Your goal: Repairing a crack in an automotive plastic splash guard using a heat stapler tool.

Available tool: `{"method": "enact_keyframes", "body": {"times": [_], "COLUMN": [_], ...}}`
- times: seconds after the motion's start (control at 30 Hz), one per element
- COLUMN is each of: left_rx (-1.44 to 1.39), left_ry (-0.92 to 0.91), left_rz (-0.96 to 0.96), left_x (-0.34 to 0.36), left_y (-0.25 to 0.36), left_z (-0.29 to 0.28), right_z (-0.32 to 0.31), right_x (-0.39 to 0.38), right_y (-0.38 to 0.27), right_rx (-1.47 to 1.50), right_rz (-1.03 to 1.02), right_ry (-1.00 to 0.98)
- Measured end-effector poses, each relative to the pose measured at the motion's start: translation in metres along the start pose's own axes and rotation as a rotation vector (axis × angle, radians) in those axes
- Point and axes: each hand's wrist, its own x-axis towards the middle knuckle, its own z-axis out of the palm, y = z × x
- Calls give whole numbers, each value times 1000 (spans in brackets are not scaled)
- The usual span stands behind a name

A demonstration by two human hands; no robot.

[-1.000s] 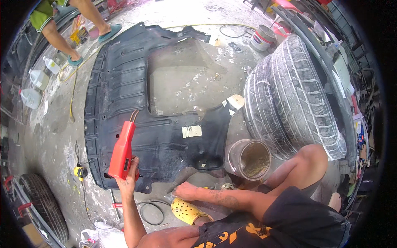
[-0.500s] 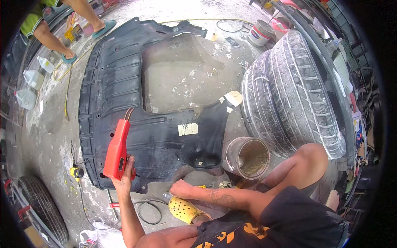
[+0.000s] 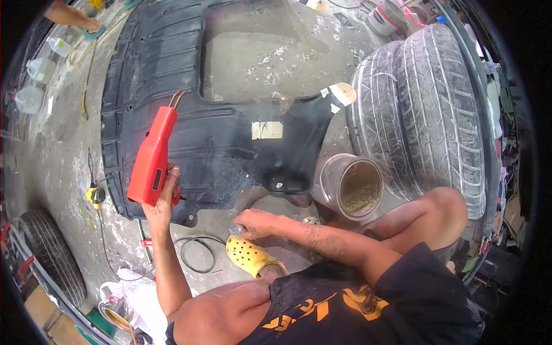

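My left hand (image 3: 164,200) is wrapped round the grip of a red hot stapler gun (image 3: 152,155), whose two copper prongs point up and away over the panel. Below the tool lies a large black plastic car undercover (image 3: 218,144), with a rectangular opening in its far part and a pale patch (image 3: 267,130) on its surface. My right hand (image 3: 254,223) is closed low in front of the panel's near edge, just above a yellow clog (image 3: 253,257) on my foot. Something clear, like a small plastic bag (image 3: 236,229), shows at its fingers.
An open bucket (image 3: 361,190) with dried residue inside stands beside the panel, near my bent knee. Two dusty tyres (image 3: 443,109) stand to the right. A cable (image 3: 198,254) and a yellow-black plug (image 3: 95,196) lie leftward. Plastic jugs (image 3: 40,70) and another person's foot (image 3: 92,26) are far left.
The view has tilted nearer to me, so the panel sits higher in the picture. The other person's legs have mostly left the view. Both hands keep their grips.
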Motion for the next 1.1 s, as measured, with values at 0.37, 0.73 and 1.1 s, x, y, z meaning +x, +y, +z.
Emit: {"method": "enact_keyframes", "body": {"times": [0.37, 0.73, 1.1], "left_rx": [3, 29, 21], "left_ry": [32, 40, 21], "left_rz": [-8, -18, 4], "left_x": [-6, -6, -4], "left_y": [-3, -2, -3], "left_z": [0, 0, 3], "right_z": [5, 10, 4], "right_x": [1, 2, -1], "right_y": [1, 5, 15], "right_rx": [46, -7, 134], "right_rz": [128, 113, 64], "right_ry": [-26, 119, 209]}}
